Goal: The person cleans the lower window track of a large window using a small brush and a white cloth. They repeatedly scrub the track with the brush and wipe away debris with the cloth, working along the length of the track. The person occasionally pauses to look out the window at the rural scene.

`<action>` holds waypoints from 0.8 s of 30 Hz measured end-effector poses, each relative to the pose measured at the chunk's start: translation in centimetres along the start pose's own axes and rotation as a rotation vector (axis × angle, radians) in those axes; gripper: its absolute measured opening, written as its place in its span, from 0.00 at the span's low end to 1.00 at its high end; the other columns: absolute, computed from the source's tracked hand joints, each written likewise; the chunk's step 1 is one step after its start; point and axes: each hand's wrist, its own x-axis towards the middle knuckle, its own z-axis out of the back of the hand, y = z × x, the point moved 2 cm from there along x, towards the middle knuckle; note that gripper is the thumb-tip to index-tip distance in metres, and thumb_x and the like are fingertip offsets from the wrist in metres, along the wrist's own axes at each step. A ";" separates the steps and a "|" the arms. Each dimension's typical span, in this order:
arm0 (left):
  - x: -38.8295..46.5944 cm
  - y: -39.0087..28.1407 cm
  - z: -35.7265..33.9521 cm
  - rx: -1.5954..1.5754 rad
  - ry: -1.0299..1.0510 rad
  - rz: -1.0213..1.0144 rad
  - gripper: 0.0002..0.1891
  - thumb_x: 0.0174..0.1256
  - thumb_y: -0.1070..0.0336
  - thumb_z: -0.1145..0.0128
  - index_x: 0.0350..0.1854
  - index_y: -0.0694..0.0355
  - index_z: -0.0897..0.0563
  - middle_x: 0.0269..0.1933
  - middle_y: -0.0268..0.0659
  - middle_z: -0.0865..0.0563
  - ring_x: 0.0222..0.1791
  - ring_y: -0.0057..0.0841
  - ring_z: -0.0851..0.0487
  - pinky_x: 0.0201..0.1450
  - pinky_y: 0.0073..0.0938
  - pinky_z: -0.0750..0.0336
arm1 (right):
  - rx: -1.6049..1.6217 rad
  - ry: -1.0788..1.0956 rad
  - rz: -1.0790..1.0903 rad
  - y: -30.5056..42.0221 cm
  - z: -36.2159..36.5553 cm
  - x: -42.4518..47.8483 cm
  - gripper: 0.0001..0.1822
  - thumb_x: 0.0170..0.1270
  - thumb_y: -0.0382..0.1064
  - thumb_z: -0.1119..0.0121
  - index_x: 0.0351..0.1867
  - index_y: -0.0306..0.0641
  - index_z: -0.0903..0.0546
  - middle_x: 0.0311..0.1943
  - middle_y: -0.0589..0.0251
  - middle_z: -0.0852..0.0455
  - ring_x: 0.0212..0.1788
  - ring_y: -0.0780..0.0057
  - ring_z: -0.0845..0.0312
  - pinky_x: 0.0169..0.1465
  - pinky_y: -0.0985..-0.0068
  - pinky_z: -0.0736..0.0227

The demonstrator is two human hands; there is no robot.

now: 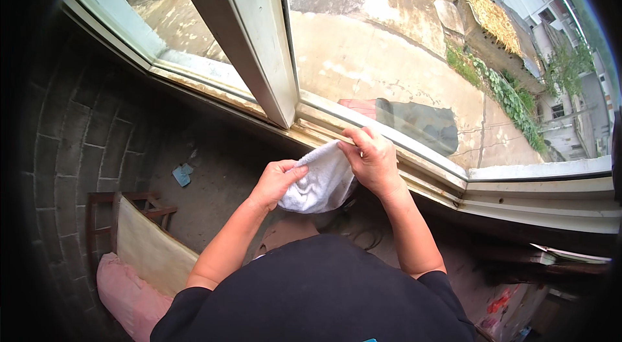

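A white cloth [318, 186] hangs between my two hands, just inside the sill of a sliding window. My left hand [279, 181] pinches its left edge between thumb and fingers. With my right hand [371, 157] I hold its upper right corner and a thin, light-coloured stick [348, 140], partly hidden by the fingers. That hand is right above the window track [316, 132]; whether it touches the track, I cannot tell. Dirt marks the pale window frame, and a wide upright post [248, 41] stands left of my hands.
Beyond the glass lies a concrete yard with a dark sheet [423, 123]. At lower left are a wooden frame [99, 215], a pale board [146, 245] and a pink cloth bundle [129, 288], beside a block wall [82, 147]. A blue scrap [182, 175] lies on the floor.
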 end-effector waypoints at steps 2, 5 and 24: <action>2.0 0.0 -0.3 -0.229 -0.077 -0.067 0.11 0.66 0.63 0.41 0.37 0.67 0.17 0.32 0.33 0.15 0.30 0.17 0.18 0.35 0.20 0.23 | -0.119 -0.062 0.037 -0.2 -0.6 1.2 0.09 0.54 0.31 0.34 0.35 0.35 0.21 0.31 0.54 0.19 0.30 0.59 0.21 0.32 0.69 0.27; 5.2 0.1 -0.2 -0.358 -0.243 -0.090 0.12 0.67 0.61 0.42 0.39 0.68 0.19 0.34 0.36 0.15 0.31 0.21 0.17 0.35 0.24 0.21 | -0.117 -0.135 0.004 -0.1 -1.3 1.9 0.05 0.58 0.31 0.38 0.32 0.34 0.22 0.33 0.53 0.19 0.31 0.57 0.22 0.34 0.69 0.27; 6.9 1.6 1.6 -0.106 -0.536 -0.258 0.12 0.68 0.63 0.45 0.44 0.69 0.22 0.31 0.37 0.17 0.29 0.22 0.20 0.33 0.25 0.25 | 0.106 -0.038 0.265 -2.9 -7.0 -2.9 0.13 0.52 0.30 0.33 0.41 0.33 0.18 0.35 0.54 0.17 0.35 0.58 0.19 0.39 0.70 0.22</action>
